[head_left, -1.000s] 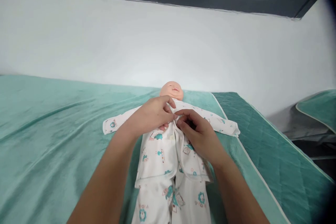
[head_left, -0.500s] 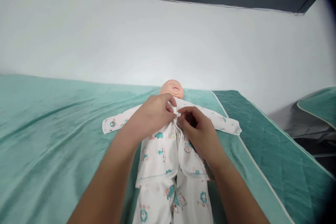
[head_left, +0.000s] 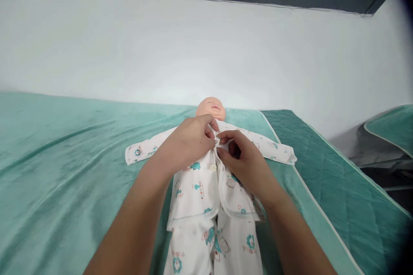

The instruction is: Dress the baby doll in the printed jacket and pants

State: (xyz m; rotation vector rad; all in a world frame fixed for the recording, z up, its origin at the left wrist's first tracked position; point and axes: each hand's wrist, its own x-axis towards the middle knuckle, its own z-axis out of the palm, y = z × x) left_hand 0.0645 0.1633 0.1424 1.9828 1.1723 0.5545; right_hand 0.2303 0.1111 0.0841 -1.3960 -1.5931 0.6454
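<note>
The doll [head_left: 203, 108] lies on its back, its bald, peach-coloured head the landmark, face up. Below the head, a white long-sleeved top [head_left: 193, 187] printed with small teal and brown animal figures covers the body, its sleeves [head_left: 142, 151] stretched out to either side and slightly downward. Well below the head, a pale round button [head_left: 213, 167] shows on one front panel; beneath it, the front edges part into rounded corners. Farthest from the head are matching printed trousers [head_left: 190, 247], legs side by side.
</note>
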